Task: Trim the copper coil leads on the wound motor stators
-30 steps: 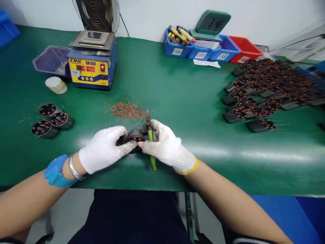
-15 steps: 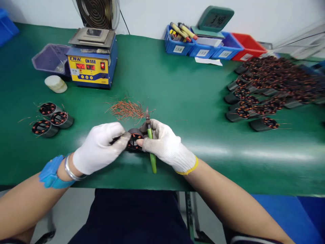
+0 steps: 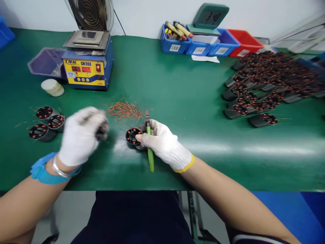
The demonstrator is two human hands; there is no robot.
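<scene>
Compared with half a second ago, the white-gloved left hand (image 3: 82, 135) is farther left, off the short black cylinder with copper-coloured windings (image 3: 130, 139) that its fingertips were meeting. Motion blurs it; its fingers are curled in, and whether the dark patch at their tips is a held item or soiled glove cannot be told. It is now between that cylinder and three similar black wound cylinders (image 3: 49, 133) grouped at the left.

The right hand, in a white knitted glove with a yellow cuff (image 3: 162, 142), keeps its narrow grip on the cylinder, thumb at the open end, just above the green tabletop (image 3: 172, 84) or on it; which cannot be told. The same hand holds a pair of green-handled metal cutters (image 3: 150, 157), tip pointing away from the person, just beside the right end of a loose heap of thin copper-coloured wire pieces (image 3: 124, 111). Beyond the left hand stands a blue-and-yellow boxy machine (image 3: 85, 74) with red lit digits. Many more black wound cylinders (image 3: 261, 120) crowd the right side.
</scene>
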